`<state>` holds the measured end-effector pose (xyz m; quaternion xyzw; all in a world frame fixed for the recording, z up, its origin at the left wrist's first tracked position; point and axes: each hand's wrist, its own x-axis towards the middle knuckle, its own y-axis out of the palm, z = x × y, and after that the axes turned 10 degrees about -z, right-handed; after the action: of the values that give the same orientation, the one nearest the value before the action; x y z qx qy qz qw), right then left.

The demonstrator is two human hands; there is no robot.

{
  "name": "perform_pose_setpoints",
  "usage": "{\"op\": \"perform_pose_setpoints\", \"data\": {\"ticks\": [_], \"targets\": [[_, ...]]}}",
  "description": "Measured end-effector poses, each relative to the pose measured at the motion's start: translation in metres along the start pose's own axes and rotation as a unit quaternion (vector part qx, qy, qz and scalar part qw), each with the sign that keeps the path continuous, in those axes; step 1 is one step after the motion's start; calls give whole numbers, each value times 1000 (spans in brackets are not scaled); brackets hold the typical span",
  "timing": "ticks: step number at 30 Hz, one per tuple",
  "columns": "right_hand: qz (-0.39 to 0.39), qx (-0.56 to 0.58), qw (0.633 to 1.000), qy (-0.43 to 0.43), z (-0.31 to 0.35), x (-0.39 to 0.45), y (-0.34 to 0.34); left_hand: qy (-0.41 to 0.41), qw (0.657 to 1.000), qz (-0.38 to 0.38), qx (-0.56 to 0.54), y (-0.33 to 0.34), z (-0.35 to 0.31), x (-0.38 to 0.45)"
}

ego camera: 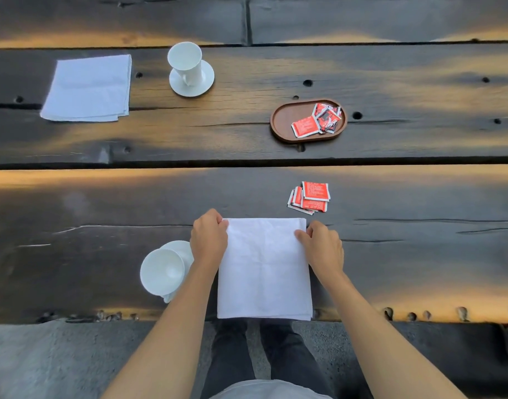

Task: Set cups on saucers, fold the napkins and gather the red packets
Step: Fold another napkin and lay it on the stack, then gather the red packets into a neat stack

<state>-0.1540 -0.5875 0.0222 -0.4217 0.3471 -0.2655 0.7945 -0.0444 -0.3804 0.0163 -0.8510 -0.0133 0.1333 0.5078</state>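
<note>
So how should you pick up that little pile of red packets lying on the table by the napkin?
Pinch the loose red packets by the stack's outer edges, coming straight down from above. They lie flat and fanned on the table, so there is probably no gap underneath; squeezing the left and right sides together should gather them. The right hand is nearest.

Dark plank table [419, 254] (knotted, cracked); oval wooden tray [284, 122] right of centre.
</note>
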Motion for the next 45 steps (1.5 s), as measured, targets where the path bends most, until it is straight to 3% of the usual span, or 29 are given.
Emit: {"op": "perform_pose_setpoints", "data": {"ticks": [10,14,20,22,25,29,35,45], "targets": [[-11,-25,1000,-13,0,3,3,-10,1000,-14,-10,2,-1,2],[20,-21,999,-23,1,4,0,-18,999,-16,-26,1,-2,0],[-20,47,998,-27,-10,23,-30,-101,983,-87,-127,-15,-10,-5],[-44,50,996,-59,-11,36,-41,-178,948,-87,-249,-23,-15,-12],[-58,33,992,-104,-5,53,-48,-280,843,-8,-458,-27,-29,-25],[-33,-80,979,-184,4,67,-43,-342,746,82,-565,-20,-49,-37],[16,-162,960,-227,9,71,-32,-370,676,180,-611,-10,-78,-30],[-33,-105,970,-218,17,82,-43,-403,645,198,-619,-12,-106,-12]]}}
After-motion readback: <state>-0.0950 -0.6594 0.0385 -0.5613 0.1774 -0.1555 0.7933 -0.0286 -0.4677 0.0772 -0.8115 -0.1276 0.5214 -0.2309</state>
